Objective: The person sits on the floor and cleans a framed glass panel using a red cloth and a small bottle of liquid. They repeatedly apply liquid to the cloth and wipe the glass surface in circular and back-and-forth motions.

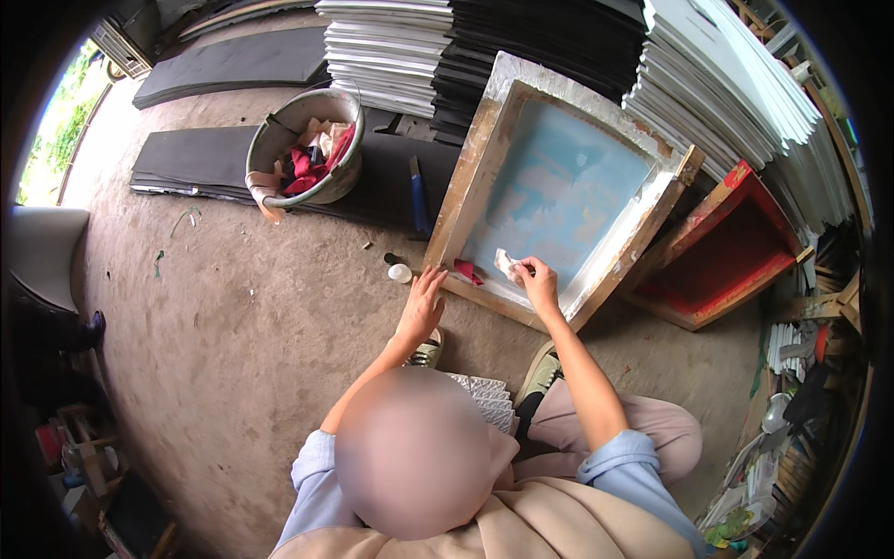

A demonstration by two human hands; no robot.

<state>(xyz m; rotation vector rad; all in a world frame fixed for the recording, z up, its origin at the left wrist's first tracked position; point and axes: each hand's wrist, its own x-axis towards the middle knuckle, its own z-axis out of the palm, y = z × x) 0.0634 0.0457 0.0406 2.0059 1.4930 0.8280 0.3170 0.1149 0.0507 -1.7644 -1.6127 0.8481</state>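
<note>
A large wooden screen-printing frame (460,191) with blue-stained mesh lies tilted in front of me. My right hand (538,281) reaches over its near end, fingers closed on a crumpled white rag (506,266) at the mesh. Beside that, a small red cloth (468,271) lies inside the frame's near left corner. My left hand (424,303) rests at the frame's near left edge with its fingers stretched out, holding nothing. Just left of those fingertips stand a small white bottle (399,273) and a dark cap-like piece (392,259) on the floor.
A bucket (349,177) of red and pale rags stands at the far left, near a blue-handled tool (418,197). To the right leans a red-stained frame (717,252). Stacks of white sheets (386,56) and black sheets (540,42) line the back.
</note>
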